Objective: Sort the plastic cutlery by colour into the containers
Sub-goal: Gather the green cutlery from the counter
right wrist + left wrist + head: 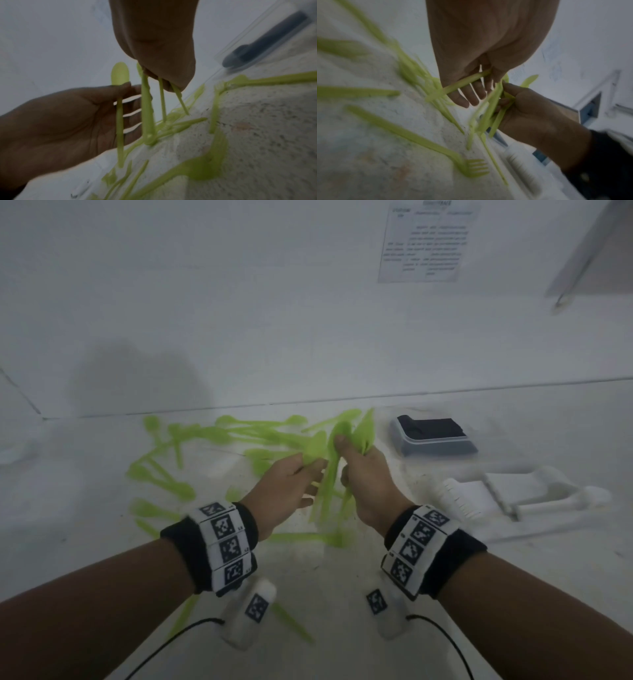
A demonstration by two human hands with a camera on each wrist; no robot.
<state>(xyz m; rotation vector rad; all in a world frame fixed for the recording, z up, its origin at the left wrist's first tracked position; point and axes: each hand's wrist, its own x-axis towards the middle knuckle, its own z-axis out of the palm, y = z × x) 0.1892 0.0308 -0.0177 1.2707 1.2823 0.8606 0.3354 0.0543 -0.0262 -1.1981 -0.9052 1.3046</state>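
Lime-green plastic cutlery (pixel 219 436) lies scattered over the white table (pixel 85 542). My right hand (pixel 352 453) grips a bunch of green pieces (pixel 337 436), their handles hanging down below the fist (pixel 147 108). My left hand (pixel 308 474) is right beside it, thumb pinching a green spoon (pixel 119 73) against the fingers. In the left wrist view that piece (pixel 465 81) crosses my left fingers, and the right hand (pixel 530 115) holds its bunch (pixel 489 115). A loose green fork (pixel 474 167) lies on the table.
A clear container (pixel 438 449) with black cutlery (pixel 431 428) stands at the back right, next to my right hand. White cutlery (pixel 462 498) lies in a clear tray (pixel 548 518) to the right. A wall with a printed sheet (pixel 424 244) rises behind the table.
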